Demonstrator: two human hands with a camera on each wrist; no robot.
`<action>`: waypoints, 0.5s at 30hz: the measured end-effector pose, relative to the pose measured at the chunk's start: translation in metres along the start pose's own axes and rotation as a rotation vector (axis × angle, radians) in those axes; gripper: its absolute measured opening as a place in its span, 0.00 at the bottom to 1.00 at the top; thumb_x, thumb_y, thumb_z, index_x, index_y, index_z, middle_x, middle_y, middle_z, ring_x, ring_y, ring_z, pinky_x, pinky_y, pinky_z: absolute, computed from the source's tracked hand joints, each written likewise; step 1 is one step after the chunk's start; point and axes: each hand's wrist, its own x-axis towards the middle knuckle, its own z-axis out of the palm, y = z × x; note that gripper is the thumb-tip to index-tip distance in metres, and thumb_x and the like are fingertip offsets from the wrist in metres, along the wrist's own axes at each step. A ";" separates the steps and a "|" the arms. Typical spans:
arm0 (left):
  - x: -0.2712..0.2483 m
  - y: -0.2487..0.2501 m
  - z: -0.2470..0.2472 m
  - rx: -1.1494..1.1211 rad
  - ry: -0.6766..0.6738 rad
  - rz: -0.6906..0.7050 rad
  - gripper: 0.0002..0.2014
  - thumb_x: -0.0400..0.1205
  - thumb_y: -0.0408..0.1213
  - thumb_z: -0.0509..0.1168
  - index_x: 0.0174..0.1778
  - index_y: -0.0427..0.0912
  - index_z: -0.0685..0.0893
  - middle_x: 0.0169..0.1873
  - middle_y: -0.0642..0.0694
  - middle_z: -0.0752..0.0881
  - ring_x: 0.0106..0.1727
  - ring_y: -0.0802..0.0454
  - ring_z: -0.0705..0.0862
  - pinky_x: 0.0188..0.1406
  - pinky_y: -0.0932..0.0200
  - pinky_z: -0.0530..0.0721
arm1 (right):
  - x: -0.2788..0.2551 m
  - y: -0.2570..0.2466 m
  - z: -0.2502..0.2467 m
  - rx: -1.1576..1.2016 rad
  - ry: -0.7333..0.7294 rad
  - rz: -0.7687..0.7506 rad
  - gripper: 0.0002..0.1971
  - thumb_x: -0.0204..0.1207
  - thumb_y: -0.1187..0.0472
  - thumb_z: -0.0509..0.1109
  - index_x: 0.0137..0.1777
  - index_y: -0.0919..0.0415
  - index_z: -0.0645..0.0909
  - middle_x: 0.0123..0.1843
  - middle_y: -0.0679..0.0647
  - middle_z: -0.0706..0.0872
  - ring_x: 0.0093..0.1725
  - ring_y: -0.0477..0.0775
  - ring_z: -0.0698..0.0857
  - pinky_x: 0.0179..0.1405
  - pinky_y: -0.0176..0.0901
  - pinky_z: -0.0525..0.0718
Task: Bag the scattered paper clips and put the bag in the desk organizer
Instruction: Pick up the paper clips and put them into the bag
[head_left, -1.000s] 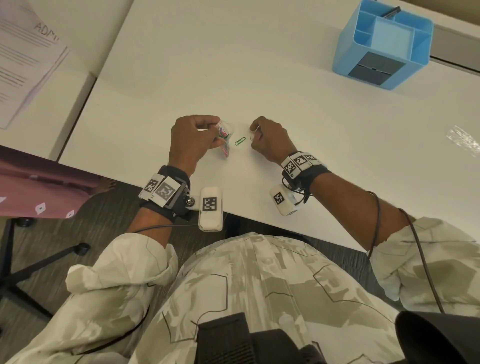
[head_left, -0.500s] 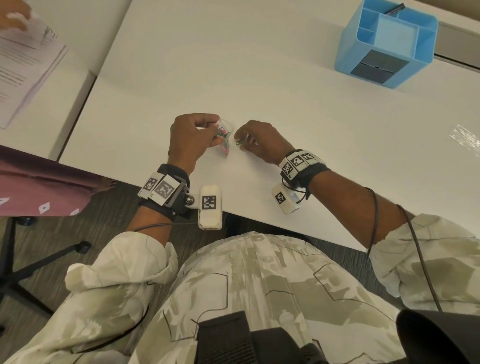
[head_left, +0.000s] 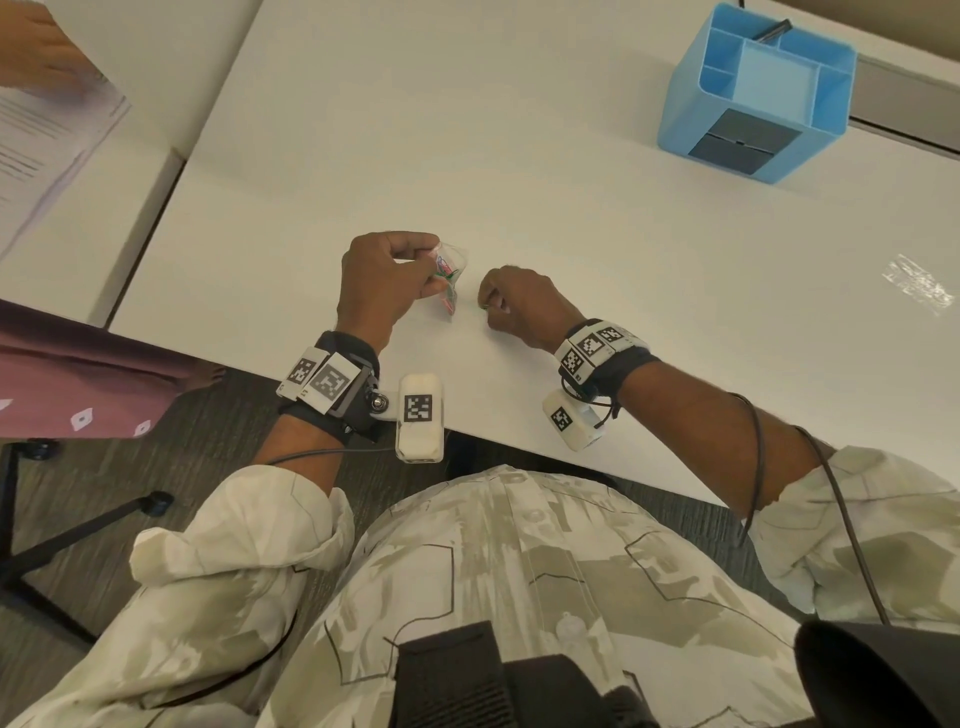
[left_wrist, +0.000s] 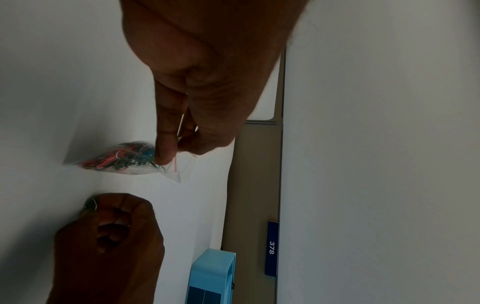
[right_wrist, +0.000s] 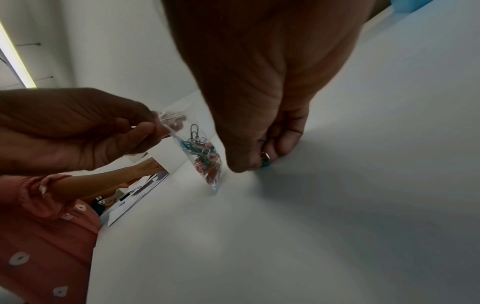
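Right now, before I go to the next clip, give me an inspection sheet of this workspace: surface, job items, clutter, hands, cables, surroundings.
Surface: white desk, no loose clips seen on it.
Job's things: clear bag of coloured paper clips, held upright with its bottom on the desk; green paper clip at the right fingertips; blue desk organizer at the far right, with no bag in it.
Clutter: crumpled clear wrapper at the right edge.
Grippers: left hand pinches the bag's top; right hand pinches the clip.
Cables: dark cable along the right forearm.
Surroundings: printed papers on the next desk, another person's hand on them.
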 end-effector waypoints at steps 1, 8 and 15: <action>0.000 0.000 0.001 -0.002 -0.002 -0.002 0.10 0.84 0.25 0.73 0.59 0.37 0.93 0.53 0.44 0.91 0.47 0.47 0.96 0.44 0.63 0.95 | -0.003 0.002 -0.002 0.010 -0.001 0.003 0.10 0.75 0.66 0.70 0.55 0.62 0.84 0.52 0.57 0.85 0.47 0.57 0.83 0.48 0.43 0.76; -0.005 0.003 0.014 0.010 -0.032 0.009 0.10 0.84 0.26 0.73 0.59 0.37 0.93 0.55 0.41 0.91 0.46 0.47 0.96 0.41 0.65 0.94 | -0.026 -0.007 -0.040 0.601 0.183 0.150 0.06 0.77 0.67 0.71 0.52 0.62 0.81 0.50 0.53 0.86 0.43 0.51 0.84 0.43 0.37 0.81; -0.008 0.013 0.033 0.042 -0.083 0.033 0.09 0.84 0.25 0.73 0.59 0.37 0.93 0.56 0.42 0.92 0.47 0.51 0.96 0.41 0.63 0.95 | -0.033 -0.039 -0.081 0.720 0.273 0.037 0.10 0.76 0.64 0.75 0.55 0.63 0.82 0.48 0.56 0.93 0.45 0.55 0.91 0.50 0.46 0.90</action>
